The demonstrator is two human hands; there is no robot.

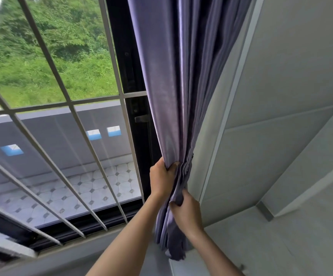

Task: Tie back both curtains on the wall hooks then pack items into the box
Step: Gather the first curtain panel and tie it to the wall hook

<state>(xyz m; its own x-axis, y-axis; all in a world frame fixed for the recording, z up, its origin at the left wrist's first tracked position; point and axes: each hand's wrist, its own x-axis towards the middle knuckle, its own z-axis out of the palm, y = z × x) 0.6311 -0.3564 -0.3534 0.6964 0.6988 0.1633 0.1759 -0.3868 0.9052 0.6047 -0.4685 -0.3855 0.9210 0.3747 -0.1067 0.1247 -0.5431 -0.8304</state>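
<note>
A purple curtain point(177, 80) hangs gathered in folds at the right side of the window, against the white wall. My left hand point(162, 179) grips the bunched folds from the left, thumb curled over the cloth. Just below it, my right hand point(185, 212) clutches the same bundle from the right. The curtain's loose lower end point(171, 246) hangs beneath both hands. No wall hook, tie-back or box is in view.
Grey window bars point(70, 108) cross the glass on the left, with a tiled balcony floor point(94, 188) and green bushes outside. A dark window frame point(133, 108) with a latch stands left of the curtain. White panelled wall point(281, 116) fills the right.
</note>
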